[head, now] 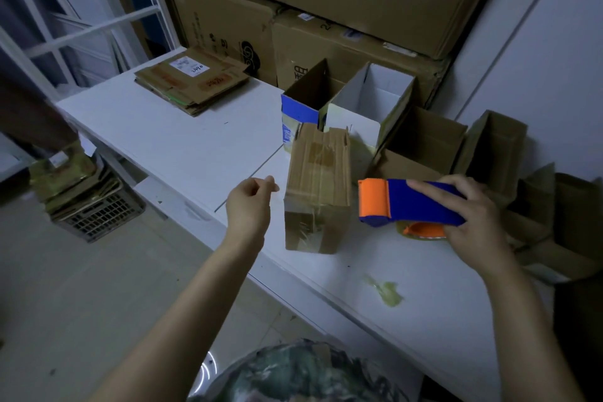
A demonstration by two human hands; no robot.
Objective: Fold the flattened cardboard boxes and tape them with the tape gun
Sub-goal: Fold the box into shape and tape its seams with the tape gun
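Camouflage-patterned cloth (310, 369) is filling the bottom edge, nearest us, with both our bare forearms reaching out over it to the white table (169, 140).

- Right hand (473, 222): we are gripping the blue-and-orange tape gun (421, 202) from above, fingers wrapped over its body and orange end pointing at the box. Whether it is touching the table, we cannot tell.
- Left hand (249, 206): fingers are curling loosely, holding nothing we can make out, fingertips just short of the box's left side.
- Folded box (318, 186): it is standing closed between our two hands, clear tape running along its top and down the near face. It is lying just beside the gun's orange end, not touching it.
- Stack of flattened boxes (192, 81): it is waiting at the far left of the table, well apart from both hands.
- Open boxes, one blue-edged (305, 98) and one white (375, 98), are standing behind.

Judgement: we are finishing this box's seam. To do it well, we are wanting the left palm flat on the box, steadying it, then rubbing the wrinkled tape on the near face down firmly. The gun's cutting edge should be staying clear of those fingers.
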